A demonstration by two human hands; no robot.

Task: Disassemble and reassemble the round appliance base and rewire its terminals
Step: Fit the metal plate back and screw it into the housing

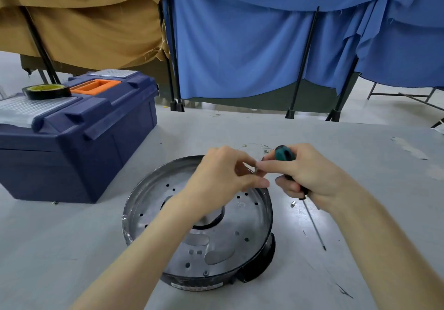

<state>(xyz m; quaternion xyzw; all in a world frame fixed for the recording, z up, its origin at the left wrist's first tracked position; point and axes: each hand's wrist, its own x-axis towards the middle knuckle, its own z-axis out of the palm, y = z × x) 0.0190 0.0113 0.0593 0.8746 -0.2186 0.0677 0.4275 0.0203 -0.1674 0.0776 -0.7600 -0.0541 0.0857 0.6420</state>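
Head view: the round appliance base point(230, 235) is found lying flat on the table point(360, 165), about midway between its left and right edges and toward the near edge, with its perforated metal plate facing up and a black plastic section point(264, 261) at its near right rim. The left hand point(223, 172) is held above the far rim of the base, fingers curled, with thumb and fingertips pressed together on a small part point(256, 166) that is too small to be identified. The right hand point(305, 172) is held just beside it, over the table to the right of the base; its lower fingers are wrapped round the teal-and-black handle of a screwdriver point(281, 153), while its forefinger is extended to meet the left fingertips at the same small part. The screwdriver shaft is seen pointing down toward the near edge, its tip close to the table. A small metal fastener point(292, 204) is noted on the table between the base and the shaft. A blue toolbox point(72, 141) is placed toward the far left corner, with a roll of tape point(46, 91) resting on its lid. Blue cloth point(240, 45) and tan cloth point(84, 21) are hung beyond the far edge.
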